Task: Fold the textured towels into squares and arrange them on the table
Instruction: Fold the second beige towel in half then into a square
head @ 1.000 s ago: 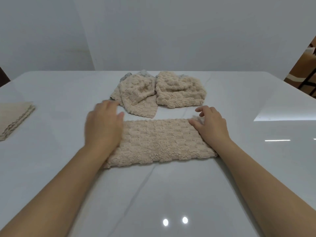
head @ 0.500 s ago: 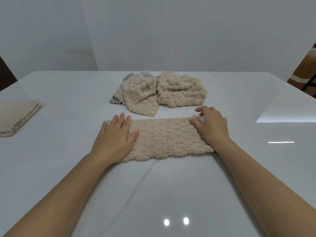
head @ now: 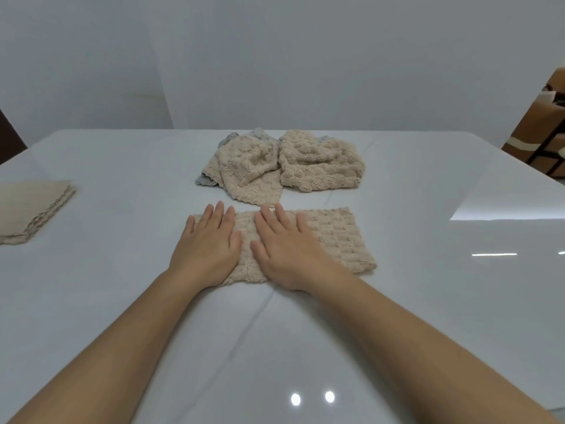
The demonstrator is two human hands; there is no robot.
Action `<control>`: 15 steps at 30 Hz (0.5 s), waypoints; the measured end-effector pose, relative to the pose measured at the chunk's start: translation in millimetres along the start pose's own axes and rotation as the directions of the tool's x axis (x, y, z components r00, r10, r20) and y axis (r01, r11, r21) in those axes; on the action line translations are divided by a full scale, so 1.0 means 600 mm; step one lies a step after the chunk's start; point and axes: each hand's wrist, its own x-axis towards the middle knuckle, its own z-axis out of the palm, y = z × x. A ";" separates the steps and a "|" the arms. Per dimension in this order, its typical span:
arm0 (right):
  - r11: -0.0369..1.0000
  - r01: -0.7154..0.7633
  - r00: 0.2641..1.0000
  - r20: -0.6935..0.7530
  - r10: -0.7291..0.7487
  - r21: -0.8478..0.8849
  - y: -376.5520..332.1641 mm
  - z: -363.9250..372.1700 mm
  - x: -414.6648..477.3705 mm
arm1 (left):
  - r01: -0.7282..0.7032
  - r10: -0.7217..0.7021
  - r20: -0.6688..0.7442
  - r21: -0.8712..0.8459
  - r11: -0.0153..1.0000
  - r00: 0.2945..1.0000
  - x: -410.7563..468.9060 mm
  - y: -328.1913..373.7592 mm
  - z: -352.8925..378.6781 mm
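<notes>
A beige textured towel, folded into a long strip, lies flat on the white table in front of me. My left hand presses flat on its left end with straight fingers. Beside it, my right hand lies flat on the strip's middle, fingers spread. The right end of the strip is uncovered. Behind the strip sits a loose pile of unfolded beige towels, with a bit of grey towel poking out at its left.
A stack of folded beige towels rests at the table's left edge. A brown chair stands beyond the table's far right corner. A grey wall rises behind the table.
My right hand slid from the strip's right end to its middle, next to my left hand. My left hand settled flat on the left end.
</notes>
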 end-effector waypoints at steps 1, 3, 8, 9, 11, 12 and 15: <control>1.000 -0.016 1.000 0.009 0.017 -0.011 0.002 0.007 0.004 | 0.000 0.000 0.000 -0.001 1.000 1.000 0.000 -0.001 0.000; 0.999 -0.030 1.000 0.007 0.030 -0.012 0.013 0.010 0.005 | -0.004 0.004 0.000 -0.002 1.000 1.000 0.000 -0.001 -0.001; 0.996 -0.087 0.996 0.012 0.087 0.012 0.040 0.004 -0.004 | 0.001 -0.001 -0.001 -0.002 1.000 1.000 -0.001 -0.002 -0.001; 0.995 -0.099 0.995 0.014 0.099 0.011 0.046 0.003 -0.005 | 0.002 -0.002 0.002 -0.005 1.000 1.000 -0.001 -0.002 -0.001; 0.992 -0.128 0.992 0.019 0.128 0.000 0.061 0.000 -0.011 | 0.004 -0.003 0.004 -0.008 1.000 1.000 -0.002 -0.002 -0.001; 0.989 -0.149 0.989 0.022 0.149 -0.002 0.071 -0.003 -0.013 | 0.003 -0.003 0.005 -0.010 1.000 1.000 -0.002 -0.002 -0.001; 0.976 -0.216 0.976 0.030 0.216 0.010 0.094 -0.010 -0.022 | 0.002 -0.002 0.013 -0.013 1.000 1.000 -0.004 -0.002 -0.002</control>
